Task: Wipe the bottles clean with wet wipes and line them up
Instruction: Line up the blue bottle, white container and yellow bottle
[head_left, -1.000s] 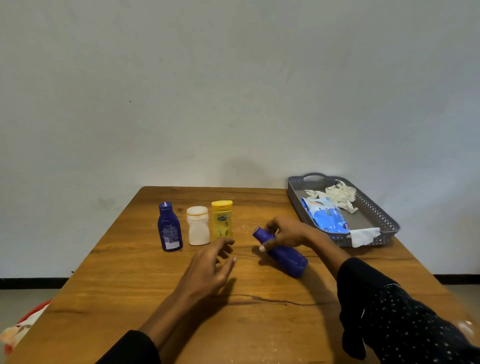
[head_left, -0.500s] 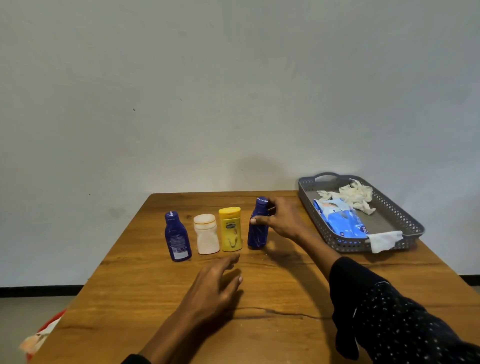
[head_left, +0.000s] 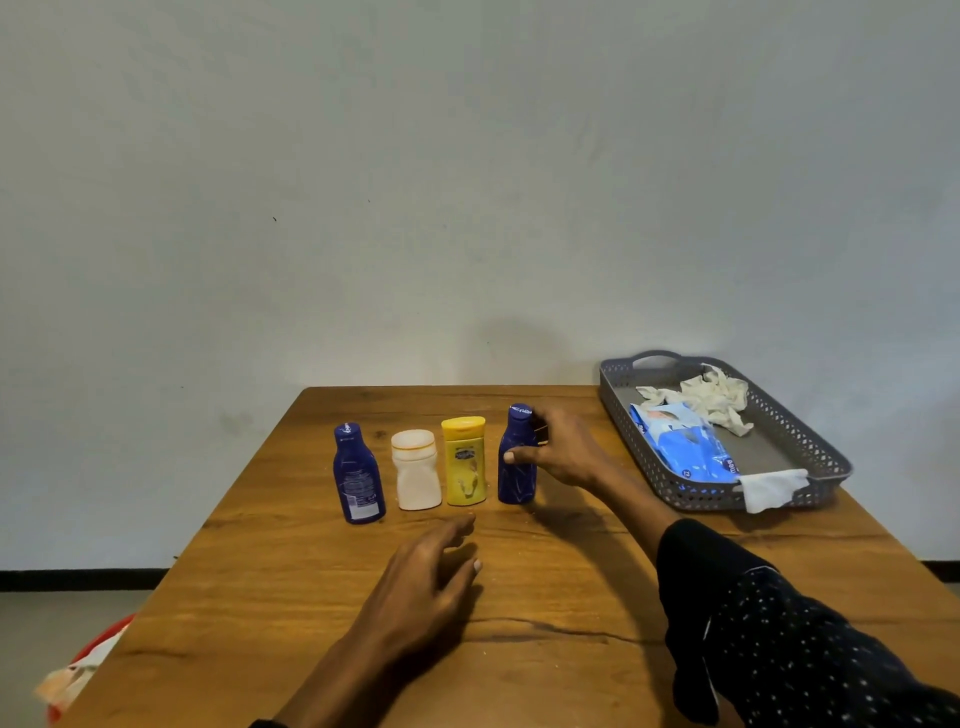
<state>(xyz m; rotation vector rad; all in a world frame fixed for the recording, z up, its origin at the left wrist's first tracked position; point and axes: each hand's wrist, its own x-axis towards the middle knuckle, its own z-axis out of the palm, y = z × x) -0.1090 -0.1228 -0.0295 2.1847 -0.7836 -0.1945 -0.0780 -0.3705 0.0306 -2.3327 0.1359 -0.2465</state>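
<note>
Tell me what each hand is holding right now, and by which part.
The right hand holds the upright blue bottle by its upper body, just below the cap. The left hand holds nothing.

Red bin (head_left: 111, 636) cut off at lower left, labels on wipes pack (head_left: 680, 447) too small to read

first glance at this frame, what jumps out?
A row of four upright bottles mid-table: a blue bottle at the left end, then a white one, a yellow one and a second blue bottle, which the right hand grips. The left hand hovers open over the wood nearer the camera. On the table's right sits a grey tray holding a blue wipes pack and crumpled wipes.
</note>
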